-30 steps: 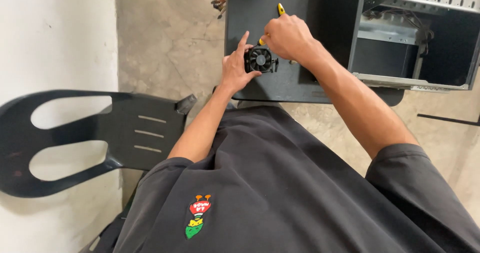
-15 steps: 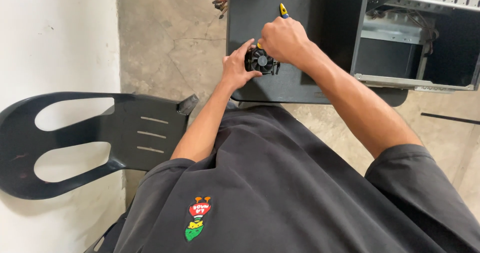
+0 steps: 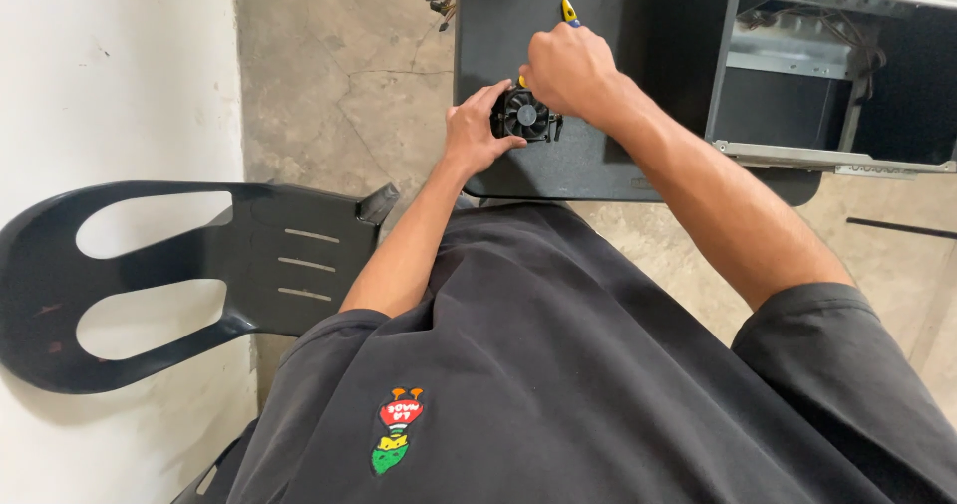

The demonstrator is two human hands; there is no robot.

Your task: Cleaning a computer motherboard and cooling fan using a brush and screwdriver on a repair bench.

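A small black cooling fan (image 3: 525, 115) rests on a dark table (image 3: 598, 25). My left hand (image 3: 474, 130) grips the fan's left side with curled fingers. My right hand (image 3: 563, 65) is closed around a yellow-and-blue-handled tool (image 3: 568, 10), most likely a screwdriver; its tip at the fan's top edge is hidden by the fist. Both forearms reach forward from my dark shirt.
An open metal computer case (image 3: 837, 65) lies on the table's right side, with cables inside. A black plastic chair (image 3: 199, 265) stands to my left by a white wall. Below is a cracked concrete floor (image 3: 339, 65) with small debris near the table's far corner.
Both hands stay at the fan with only slight shifts. The view has tilted a little, and nothing was let go or picked up.
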